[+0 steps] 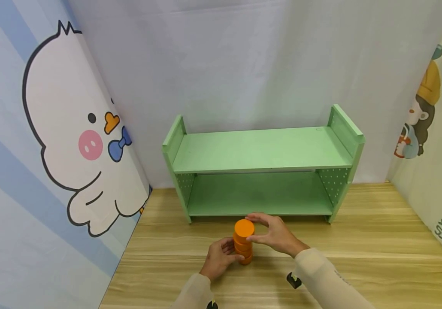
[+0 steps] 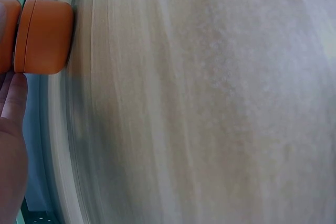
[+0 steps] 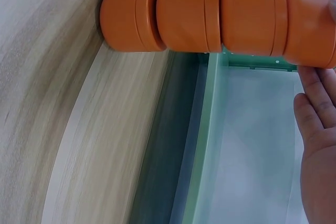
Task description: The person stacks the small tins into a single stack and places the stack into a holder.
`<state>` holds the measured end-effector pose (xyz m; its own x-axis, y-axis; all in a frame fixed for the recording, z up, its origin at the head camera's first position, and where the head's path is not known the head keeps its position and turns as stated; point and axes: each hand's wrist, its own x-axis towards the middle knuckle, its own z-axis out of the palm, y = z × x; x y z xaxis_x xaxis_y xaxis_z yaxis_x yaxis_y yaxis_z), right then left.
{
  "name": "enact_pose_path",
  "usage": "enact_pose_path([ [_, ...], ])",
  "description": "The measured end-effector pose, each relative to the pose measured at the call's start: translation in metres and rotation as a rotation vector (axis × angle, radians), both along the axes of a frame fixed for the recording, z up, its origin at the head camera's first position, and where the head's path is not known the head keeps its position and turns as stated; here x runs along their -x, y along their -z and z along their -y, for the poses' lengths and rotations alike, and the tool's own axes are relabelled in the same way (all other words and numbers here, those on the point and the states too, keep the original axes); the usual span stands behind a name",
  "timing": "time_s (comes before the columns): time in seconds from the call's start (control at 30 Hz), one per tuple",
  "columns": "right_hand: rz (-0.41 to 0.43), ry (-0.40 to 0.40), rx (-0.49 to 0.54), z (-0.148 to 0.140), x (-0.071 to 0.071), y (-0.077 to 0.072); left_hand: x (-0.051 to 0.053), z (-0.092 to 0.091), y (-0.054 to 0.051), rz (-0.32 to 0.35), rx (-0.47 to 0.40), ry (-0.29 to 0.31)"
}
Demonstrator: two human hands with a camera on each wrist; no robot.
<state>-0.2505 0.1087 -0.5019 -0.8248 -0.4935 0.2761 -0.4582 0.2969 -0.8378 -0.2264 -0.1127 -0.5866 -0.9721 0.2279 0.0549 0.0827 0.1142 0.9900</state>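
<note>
Several round orange lidded jars stand in an upright stack on the wooden table; its top jar (image 1: 244, 228) shows a flat face. My left hand (image 1: 217, 259) holds the stack low down from the left, and its fingertips touch the second jar from the bottom (image 3: 184, 17). On the other side my right hand (image 1: 277, 236) grips the top jar between thumb and fingers. Beneath both hands the lowest jar (image 3: 123, 17) rests on the table. The stack leans slightly, with the jars a little out of line in the right wrist view.
Right behind the stack stands a green two-tier shelf (image 1: 261, 150), with raised side panels and perforated lower sides. A pale curtain (image 1: 228, 64) hangs behind it. Printed cartoon walls flank the wooden table (image 1: 367, 240). A small black piece (image 1: 293, 280) shows beside the right sleeve.
</note>
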Motion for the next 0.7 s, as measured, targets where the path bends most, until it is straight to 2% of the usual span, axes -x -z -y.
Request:
enact_pose_path([
  [0.33, 0.023, -0.001, 0.001, 0.0025, 0.0001, -0.0006, -0.0011, 0.0001, -0.0012, -0.027, 0.013, 0.005],
  [0.7, 0.022, -0.001, -0.004, 0.0029, -0.0002, -0.0011, -0.0004, 0.0003, -0.0019, -0.002, 0.014, 0.0],
])
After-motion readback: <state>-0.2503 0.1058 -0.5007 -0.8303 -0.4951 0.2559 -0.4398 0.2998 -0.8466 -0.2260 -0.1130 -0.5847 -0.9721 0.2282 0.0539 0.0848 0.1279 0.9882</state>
